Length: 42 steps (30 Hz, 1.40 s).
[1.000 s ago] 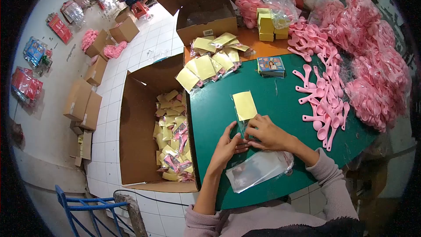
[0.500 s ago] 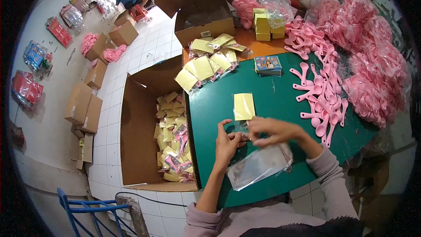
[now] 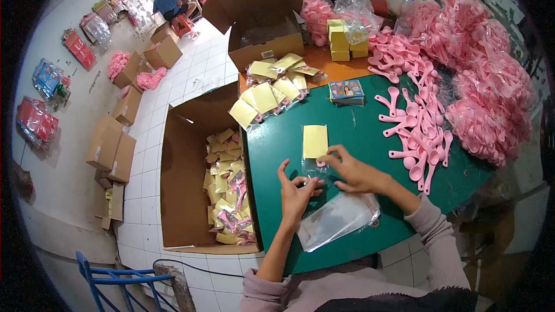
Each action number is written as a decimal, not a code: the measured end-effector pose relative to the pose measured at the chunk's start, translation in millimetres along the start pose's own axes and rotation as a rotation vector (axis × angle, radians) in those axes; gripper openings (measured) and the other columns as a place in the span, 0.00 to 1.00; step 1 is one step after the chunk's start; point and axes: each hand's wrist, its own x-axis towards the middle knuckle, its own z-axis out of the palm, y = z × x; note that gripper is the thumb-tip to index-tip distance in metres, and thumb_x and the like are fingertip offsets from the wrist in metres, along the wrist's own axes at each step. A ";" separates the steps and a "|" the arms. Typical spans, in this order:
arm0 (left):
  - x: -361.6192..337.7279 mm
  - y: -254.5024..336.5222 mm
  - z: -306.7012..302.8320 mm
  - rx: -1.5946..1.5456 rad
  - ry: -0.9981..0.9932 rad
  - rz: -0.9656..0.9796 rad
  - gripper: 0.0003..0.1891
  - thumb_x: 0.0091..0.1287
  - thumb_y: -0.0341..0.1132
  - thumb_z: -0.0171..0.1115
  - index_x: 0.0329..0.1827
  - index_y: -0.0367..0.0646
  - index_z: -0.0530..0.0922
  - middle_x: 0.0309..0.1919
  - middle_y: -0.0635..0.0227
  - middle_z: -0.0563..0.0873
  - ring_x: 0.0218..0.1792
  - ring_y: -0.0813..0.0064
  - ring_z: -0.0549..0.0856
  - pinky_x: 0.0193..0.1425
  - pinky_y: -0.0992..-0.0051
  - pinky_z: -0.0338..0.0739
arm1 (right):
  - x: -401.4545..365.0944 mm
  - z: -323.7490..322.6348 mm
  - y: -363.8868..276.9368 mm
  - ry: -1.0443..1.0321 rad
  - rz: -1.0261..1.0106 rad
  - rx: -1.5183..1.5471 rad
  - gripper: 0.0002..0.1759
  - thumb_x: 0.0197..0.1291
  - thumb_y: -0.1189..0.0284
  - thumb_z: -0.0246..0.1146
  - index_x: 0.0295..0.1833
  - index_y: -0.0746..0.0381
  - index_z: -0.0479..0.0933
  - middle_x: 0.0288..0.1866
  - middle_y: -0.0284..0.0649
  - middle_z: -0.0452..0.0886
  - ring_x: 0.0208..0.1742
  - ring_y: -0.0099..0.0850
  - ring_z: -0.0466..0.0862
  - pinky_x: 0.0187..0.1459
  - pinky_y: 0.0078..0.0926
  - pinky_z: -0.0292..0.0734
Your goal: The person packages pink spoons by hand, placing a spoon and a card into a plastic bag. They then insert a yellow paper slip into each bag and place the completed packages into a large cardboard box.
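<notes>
A clear bag with a yellow card (image 3: 315,141) lies upright on the green table (image 3: 277,150), a bit of pink showing below the card. My left hand (image 3: 297,195) pinches the bag's lower end between thumb and fingers. My right hand (image 3: 355,172) is at the bag's lower right, fingers apart, its index finger near the card's bottom corner. Just below my hands lies a stack of empty clear bags (image 3: 338,221). Pink spoons (image 3: 419,133) are heaped to the right, and a stack of printed cards (image 3: 347,91) sits beyond the bag.
A deep cardboard box (image 3: 188,196) with packed bags stands left of the table. More packed bags (image 3: 266,97) lie at the back left edge. Bagged spoons (image 3: 491,86) pile up at the right. A person (image 3: 166,3) sits far back. A blue metal frame (image 3: 124,274) is at lower left.
My right hand has shifted slightly and its fingers have spread, uncovering pink under the card. My left hand remains at the bag's lower end. The whole view has moved a little.
</notes>
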 end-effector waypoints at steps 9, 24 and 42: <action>-4.3 13.0 -15.1 -0.170 -0.048 -0.129 0.37 0.57 0.27 0.62 0.65 0.45 0.48 0.29 0.66 0.79 0.35 0.73 0.83 0.21 0.89 0.69 | 11.5 20.4 3.8 0.091 0.003 0.001 0.27 0.46 0.74 0.65 0.52 0.62 0.63 0.55 0.49 0.60 0.52 0.49 0.71 0.53 0.37 0.70; -10.0 16.7 0.1 0.780 0.151 0.461 0.35 0.52 0.41 0.67 0.60 0.45 0.59 0.46 0.51 0.71 0.46 0.67 0.77 0.40 0.71 0.73 | 10.7 26.1 11.7 0.225 0.050 -0.021 0.15 0.52 0.73 0.61 0.44 0.63 0.67 0.51 0.47 0.65 0.48 0.46 0.74 0.45 0.36 0.74; 0.9 8.2 0.7 0.899 0.034 0.869 0.15 0.49 0.28 0.63 0.40 0.51 0.72 0.51 0.61 0.72 0.54 0.61 0.72 0.61 0.54 0.58 | 12.7 18.7 21.5 0.323 0.029 0.218 0.09 0.48 0.80 0.62 0.37 0.62 0.73 0.54 0.46 0.65 0.52 0.43 0.74 0.53 0.33 0.71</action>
